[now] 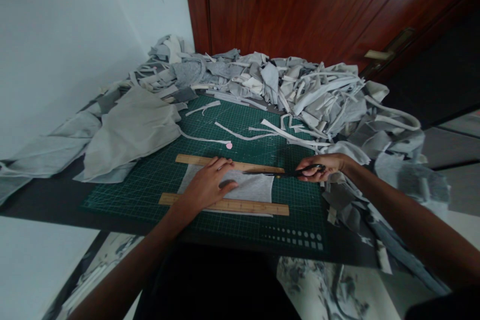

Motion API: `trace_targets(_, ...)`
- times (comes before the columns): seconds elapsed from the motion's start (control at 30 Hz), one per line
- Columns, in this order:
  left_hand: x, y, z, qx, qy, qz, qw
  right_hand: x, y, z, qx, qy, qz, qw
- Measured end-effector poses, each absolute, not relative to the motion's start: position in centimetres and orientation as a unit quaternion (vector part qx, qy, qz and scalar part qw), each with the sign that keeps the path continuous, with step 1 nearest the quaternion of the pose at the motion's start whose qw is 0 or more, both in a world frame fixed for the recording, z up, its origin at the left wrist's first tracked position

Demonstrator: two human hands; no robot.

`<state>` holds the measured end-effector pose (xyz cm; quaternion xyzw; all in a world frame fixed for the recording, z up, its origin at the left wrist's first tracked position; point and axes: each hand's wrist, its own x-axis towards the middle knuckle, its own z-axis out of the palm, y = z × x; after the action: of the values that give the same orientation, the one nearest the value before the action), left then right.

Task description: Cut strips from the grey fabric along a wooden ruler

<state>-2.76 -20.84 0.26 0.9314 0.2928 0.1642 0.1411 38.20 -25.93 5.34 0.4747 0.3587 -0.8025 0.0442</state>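
Note:
My right hand [318, 167] grips a pair of black scissors [288, 174]. Their blades point left along the upper edge of a grey fabric piece [255, 187], beside the upper wooden ruler [258, 167]. Flat on the fabric lies my left hand [212, 180], its fingers stretched out and their tips on the upper ruler. A second wooden ruler [243, 205] crosses the lower part of the fabric, partly under my left wrist. Beneath everything is a green cutting mat [150, 205]. Whether the blades are parted is too small to tell.
Fabric scraps [330, 95] are heaped along the back and right of the table. Larger pale cloth [131, 130] lies at the left. Thin cut strips [243, 135] and a small pink disc [229, 145] rest on the mat. Behind stands a wooden door [285, 10].

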Motion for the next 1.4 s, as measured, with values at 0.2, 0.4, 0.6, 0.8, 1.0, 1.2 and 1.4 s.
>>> trace_targets(0.2, -2.7, -20.8, -0.1, 0.930, 0.294, 0.164, 0.144, 38.2, -26.4, 4.7, 0.447, 0.381, -0.809, 0.023)
trace_targets(0.4, -2.7, -20.7, -0.4, 0.932, 0.293, 0.164, 0.135, 38.5, -27.0, 3.5, 0.423, 0.387, -0.819, 0.002)
trace_targets(0.6, -2.7, -20.8, 0.0, 0.930, 0.301, 0.159, 0.141, 38.7, -27.0, 3.0, 0.420, 0.360, -0.833, 0.003)
trace_targets(0.8, -2.7, -20.9, 0.2, 0.922, 0.322, 0.148, 0.155, 38.1, -26.4, 3.6, 0.451, 0.329, -0.829, 0.020)
trace_targets(1.0, -2.6, -21.0, 0.4, 0.919, 0.324, 0.152, 0.166, 37.0, -25.7, 3.6, 0.450, 0.355, -0.819, 0.024)
trace_targets(1.2, -2.7, -20.9, 0.0, 0.918, 0.323, 0.160, 0.162, 36.9, -25.8, 3.3, 0.452, 0.351, -0.820, 0.021)
trace_targets(1.4, -2.7, -21.0, -0.1, 0.922, 0.313, 0.170, 0.150, 36.5, -25.9, 3.2, 0.427, 0.357, -0.831, 0.016)
